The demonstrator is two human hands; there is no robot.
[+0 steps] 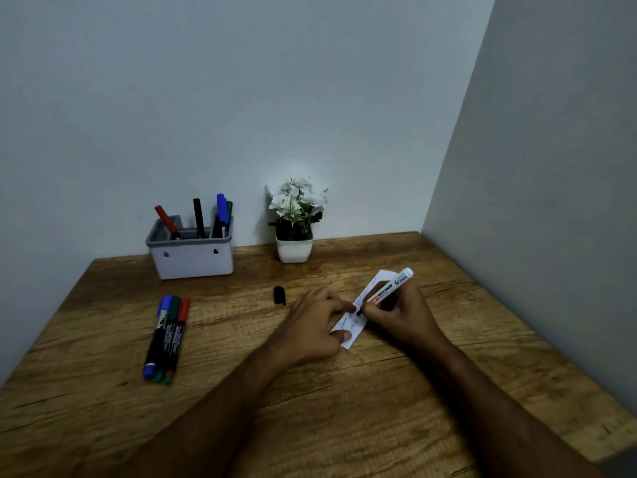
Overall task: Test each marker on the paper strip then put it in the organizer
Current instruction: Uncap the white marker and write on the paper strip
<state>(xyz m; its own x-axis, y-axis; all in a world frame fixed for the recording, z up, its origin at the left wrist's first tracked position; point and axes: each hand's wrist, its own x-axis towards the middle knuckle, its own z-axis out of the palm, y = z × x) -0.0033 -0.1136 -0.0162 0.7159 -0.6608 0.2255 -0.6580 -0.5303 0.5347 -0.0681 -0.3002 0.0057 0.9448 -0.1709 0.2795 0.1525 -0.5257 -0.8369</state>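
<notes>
A white paper strip (370, 288) with scribbles lies on the wooden table (379, 391). My right hand (401, 313) grips a white whiteboard marker (391, 288), its black tip touching the strip. With a straight finger and the thumb, my left hand (313, 326) presses the strip's near end down. The marker's black cap (279, 294) lies alone left of my hands. Three capped markers (167, 336), blue, green and red, lie side by side at the left. At the back left, the grey organizer (193, 258) holds several markers upright.
A small white pot with white flowers (294, 222) stands against the back wall, right of the organizer. A wall closes the table's right side.
</notes>
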